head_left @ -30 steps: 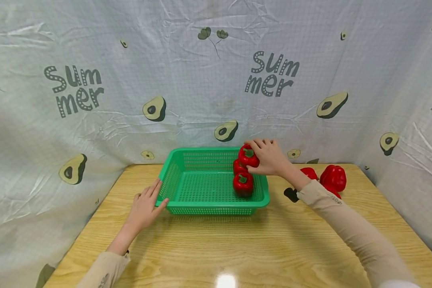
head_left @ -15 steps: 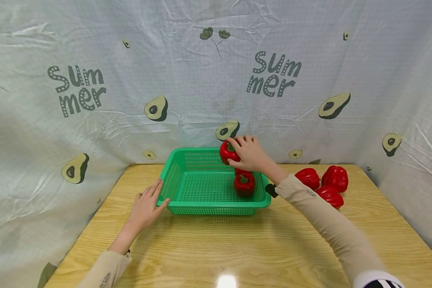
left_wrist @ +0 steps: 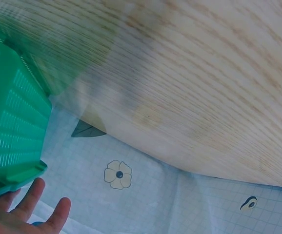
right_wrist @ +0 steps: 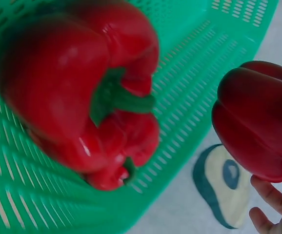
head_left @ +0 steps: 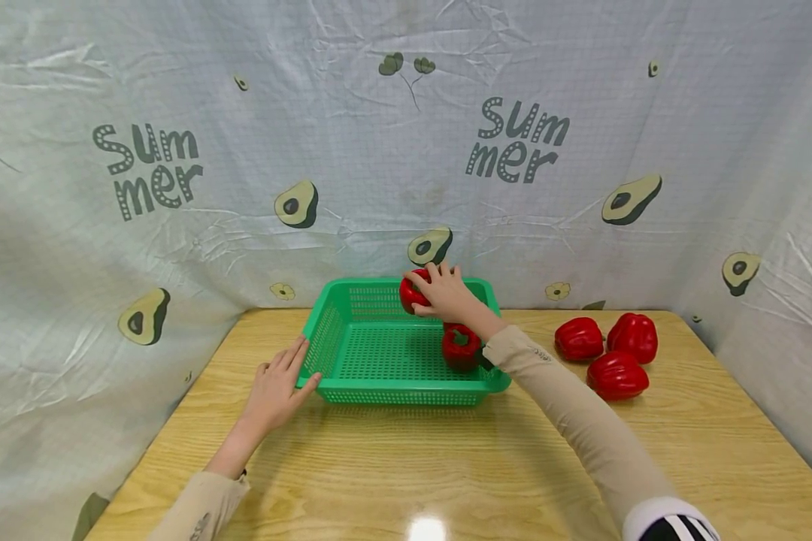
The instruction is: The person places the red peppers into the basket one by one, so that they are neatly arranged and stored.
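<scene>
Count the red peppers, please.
6 visible: held pepper in the right hand; front pepper and partly hidden rear pepper in the green basket; left pepper, back pepper and near pepper on the table.

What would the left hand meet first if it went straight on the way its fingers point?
Most likely the green basket, at its left end: the left hand has its fingers right at the rim, apparently touching, though depth is unclear.

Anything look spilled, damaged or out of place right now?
Nothing stands out. The green basket sits upright on the table, left hand at its corner; the right hand holds one red pepper near the basket's far side. The two peppers inside and three loose peppers outside show no visible damage.
</scene>
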Available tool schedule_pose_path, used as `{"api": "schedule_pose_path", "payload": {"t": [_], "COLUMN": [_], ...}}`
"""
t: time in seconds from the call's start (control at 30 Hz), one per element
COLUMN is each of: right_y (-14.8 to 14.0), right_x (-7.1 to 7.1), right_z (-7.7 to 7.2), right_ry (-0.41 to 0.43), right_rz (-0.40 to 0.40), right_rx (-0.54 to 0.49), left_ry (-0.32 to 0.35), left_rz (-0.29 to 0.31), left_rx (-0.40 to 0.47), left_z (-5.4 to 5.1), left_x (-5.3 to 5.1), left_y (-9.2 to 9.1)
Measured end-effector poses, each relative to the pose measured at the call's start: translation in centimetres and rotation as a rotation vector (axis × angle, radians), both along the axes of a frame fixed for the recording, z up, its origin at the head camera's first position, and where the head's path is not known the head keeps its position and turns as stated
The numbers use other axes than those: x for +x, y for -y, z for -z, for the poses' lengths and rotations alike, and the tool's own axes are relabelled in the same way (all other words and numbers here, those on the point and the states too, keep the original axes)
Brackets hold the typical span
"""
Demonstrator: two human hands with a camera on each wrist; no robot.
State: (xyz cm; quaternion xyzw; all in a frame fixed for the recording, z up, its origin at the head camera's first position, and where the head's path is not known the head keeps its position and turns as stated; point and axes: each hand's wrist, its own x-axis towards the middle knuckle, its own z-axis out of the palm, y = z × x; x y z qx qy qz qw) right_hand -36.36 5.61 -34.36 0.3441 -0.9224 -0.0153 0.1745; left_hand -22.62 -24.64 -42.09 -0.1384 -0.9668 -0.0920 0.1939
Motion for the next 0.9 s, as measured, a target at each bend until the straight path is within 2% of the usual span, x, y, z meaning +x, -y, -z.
{"api": "schedule_pose_path", "payload": {"t": [0.23,0.6,0.9], "right_y": [0.4,0.3,0.7], "right_x": [-0.9,-2.0,-2.2], "right_z": [1.7,4.1,4.8], "right_ry": [0.101,0.181,0.270], "right_rz": [0.064,0.110,0.117], "right_rx": [-0.014,0.025,0.038], "left_ry": [0.002,-0.013,-0.013], "left_rz": [-0.004,0.004,0.004], "left_rx": [-0.001,0.012,0.012], "left_z": [0.1,0.1,0.2], "left_x": [0.0,0.0,0.0], "left_y": [0.0,0.0,-0.1]}}
